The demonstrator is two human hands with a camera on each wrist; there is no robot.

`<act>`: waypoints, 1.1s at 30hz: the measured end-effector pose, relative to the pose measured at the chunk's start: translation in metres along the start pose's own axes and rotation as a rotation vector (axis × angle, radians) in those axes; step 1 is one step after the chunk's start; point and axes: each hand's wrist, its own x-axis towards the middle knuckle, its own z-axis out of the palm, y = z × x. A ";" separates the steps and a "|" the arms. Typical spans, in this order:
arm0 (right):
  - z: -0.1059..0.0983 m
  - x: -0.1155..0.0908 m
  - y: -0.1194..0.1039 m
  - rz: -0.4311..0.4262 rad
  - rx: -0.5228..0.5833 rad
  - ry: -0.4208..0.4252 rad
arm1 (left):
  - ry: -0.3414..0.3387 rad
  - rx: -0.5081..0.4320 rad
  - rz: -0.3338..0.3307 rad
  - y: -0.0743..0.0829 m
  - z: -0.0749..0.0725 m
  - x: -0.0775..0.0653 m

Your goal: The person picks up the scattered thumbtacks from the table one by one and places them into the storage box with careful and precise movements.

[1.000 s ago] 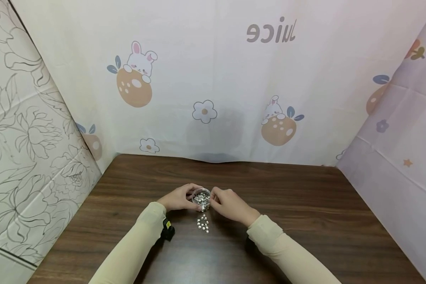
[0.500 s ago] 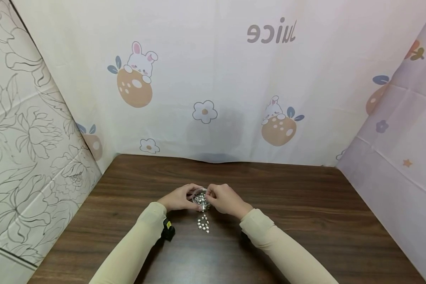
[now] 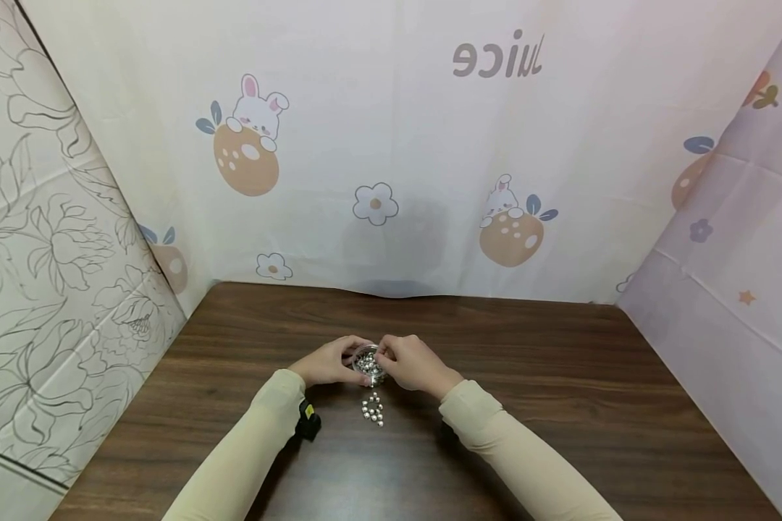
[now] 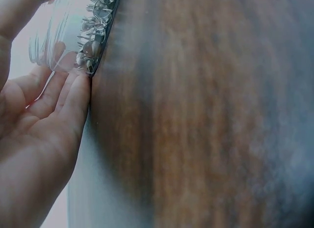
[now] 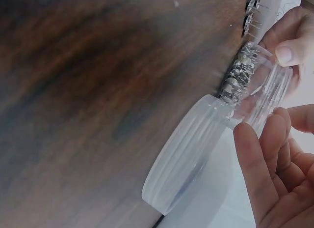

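A clear plastic jar (image 3: 366, 370) full of silver thumbtacks (image 3: 368, 362) stands on the table at the middle of the head view. My left hand (image 3: 331, 362) holds it from the left, thumb and fingers around its side; the left wrist view shows fingertips against the clear wall. My right hand (image 3: 417, 365) is at the jar's right rim, fingers bent over the opening. Whether a tack is between its fingertips is hidden. In front of the jar several loose thumbtacks (image 3: 373, 411) form a small pattern; the right wrist view shows tacks (image 5: 252, 14) with points up.
A translucent round lid (image 5: 179, 154) lies beside the jar in the right wrist view, hidden behind my right hand in the head view. The dark wooden table (image 3: 528, 347) runs back to a printed curtain (image 3: 417, 145), with more cloth at both sides.
My right hand has moved left from beside the jar to over its opening, then stayed nearly still. The left hand, the jar and the loose thumbtacks look unmoved.
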 end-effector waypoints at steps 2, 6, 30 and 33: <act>-0.001 -0.002 0.000 -0.002 0.009 0.003 | -0.001 0.001 0.001 0.000 0.000 0.000; -0.002 -0.009 0.000 -0.020 0.006 0.017 | 0.003 0.004 0.011 -0.001 0.000 0.000; 0.013 -0.038 -0.005 -0.216 -0.011 -0.141 | 0.013 -0.014 0.019 -0.015 0.003 0.007; 0.014 -0.038 -0.006 -0.215 -0.022 -0.165 | 0.030 0.001 0.009 -0.026 0.004 0.012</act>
